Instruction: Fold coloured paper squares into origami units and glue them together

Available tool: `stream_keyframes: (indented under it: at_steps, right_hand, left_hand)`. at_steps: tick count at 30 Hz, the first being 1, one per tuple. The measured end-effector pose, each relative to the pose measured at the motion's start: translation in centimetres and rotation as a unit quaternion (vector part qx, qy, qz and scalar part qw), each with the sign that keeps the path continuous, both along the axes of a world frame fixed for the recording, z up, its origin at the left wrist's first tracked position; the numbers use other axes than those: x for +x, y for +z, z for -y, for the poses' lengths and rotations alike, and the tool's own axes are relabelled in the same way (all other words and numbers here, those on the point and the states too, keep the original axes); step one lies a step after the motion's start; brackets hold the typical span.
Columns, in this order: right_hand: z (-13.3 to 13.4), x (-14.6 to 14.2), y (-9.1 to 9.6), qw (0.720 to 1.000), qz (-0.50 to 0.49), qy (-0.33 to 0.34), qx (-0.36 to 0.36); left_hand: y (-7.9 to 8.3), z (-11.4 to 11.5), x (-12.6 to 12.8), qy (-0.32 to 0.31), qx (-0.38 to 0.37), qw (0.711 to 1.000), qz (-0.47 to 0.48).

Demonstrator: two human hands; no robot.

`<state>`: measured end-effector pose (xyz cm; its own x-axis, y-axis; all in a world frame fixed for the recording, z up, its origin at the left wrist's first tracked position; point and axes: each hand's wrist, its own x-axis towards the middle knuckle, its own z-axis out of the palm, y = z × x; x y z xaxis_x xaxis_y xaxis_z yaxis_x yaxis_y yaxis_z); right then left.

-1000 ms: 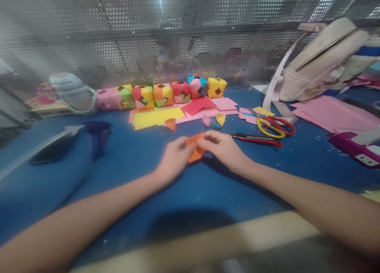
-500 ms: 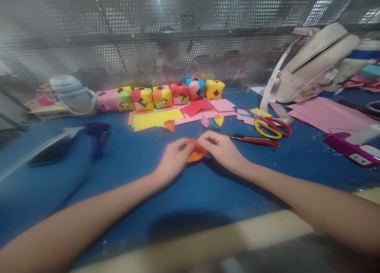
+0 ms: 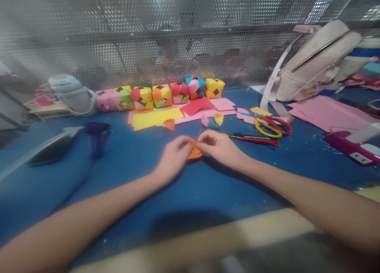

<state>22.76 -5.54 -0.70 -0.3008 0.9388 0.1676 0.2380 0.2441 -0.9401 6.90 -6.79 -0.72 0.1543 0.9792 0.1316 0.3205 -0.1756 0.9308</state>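
Note:
A piece of orange folded paper (image 3: pixel 195 153) is pinched between my two hands, just above the blue tabletop. My left hand (image 3: pixel 175 154) is closed on its left side, thumb on top. Fingers of my right hand (image 3: pixel 219 146) grip its right upper edge. Part of the paper is covered by the fingertips. Beyond the hands lie small folded pieces: an orange one (image 3: pixel 169 124), a pink one (image 3: pixel 204 120), a blue one (image 3: pixel 213 124) and a yellow one (image 3: pixel 219 119).
Several folded paper balls (image 3: pixel 162 95) line the back, behind yellow paper strips (image 3: pixel 157 118). Scissors (image 3: pixel 268 128) and a black-and-red tool (image 3: pixel 255 139) lie right, near a purple power strip (image 3: pixel 352 148). A backpack (image 3: pixel 314 67) and pale bottle (image 3: pixel 71 95) stand at the back.
The fingers have shifted slightly on the orange paper, which now looks flatter and shows less of its upper part. The other things stay where they were.

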Motion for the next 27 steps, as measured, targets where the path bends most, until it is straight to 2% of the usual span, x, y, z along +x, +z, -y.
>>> stream_keyframes:
  at_steps: [10, 16, 24, 27]
  right_hand:
    - [0.00, -0.08, -0.21, 0.999, 0.012, -0.015, 0.034]
    - [0.21, -0.11, -0.18, 0.997, 0.033, -0.025, 0.067]
    - [0.37, -0.04, -0.12, 0.993, 0.048, -0.025, 0.105]
    - [0.48, -0.06, 0.00, 0.994, 0.047, -0.029, 0.097]
  left_hand:
    - [0.17, 0.20, 0.01, -0.005, -0.006, 1.000, -0.007]
    - [0.00, 0.17, 0.09, 0.012, 0.021, 1.000, -0.016]
    - [0.18, 0.30, 0.06, 0.000, 0.043, 0.998, -0.036]
    - [0.17, 0.28, 0.01, 0.011, 0.046, 0.998, -0.037]
